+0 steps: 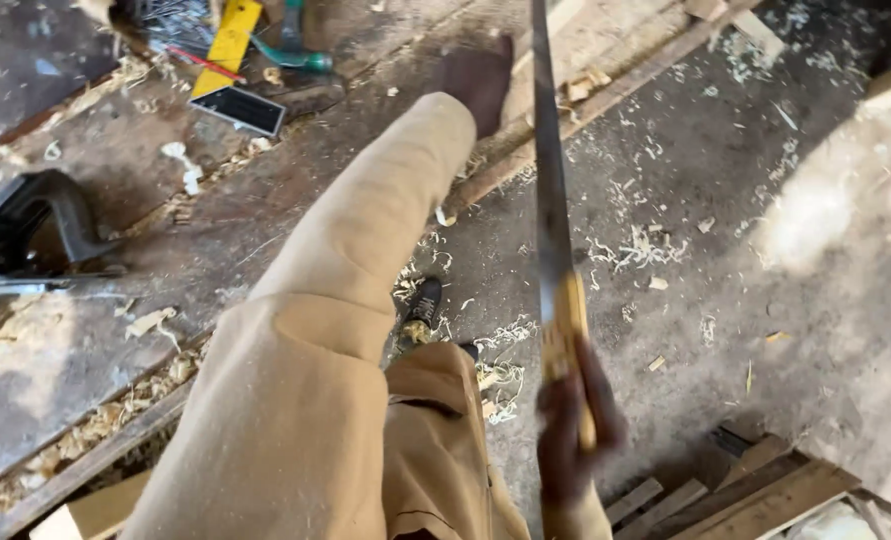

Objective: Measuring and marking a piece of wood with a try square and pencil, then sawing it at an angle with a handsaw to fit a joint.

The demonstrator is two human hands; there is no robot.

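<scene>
- Right hand, lower centre of the frame: fingers wrapped tight round the pale wooden handle of a long steel-bladed handsaw.
- Long axis of the saw: near vertical in the picture, running from the grip straight up to the top edge, blade narrow and edge-on.
- Left hand, upper centre, at the end of a tan sleeve stretched diagonally from the lower left: laid palm-down on the dark, shaving-strewn wooden bench; spread or curled, cannot tell.
- Between left hand and blade: only a small gap, blade passing just to the right of the fingers.
- Nearer to the saw: right hand, already gripping it; left hand apart from it.
- Past the left hand, upper left: yellow spirit level, untouched.
</scene>
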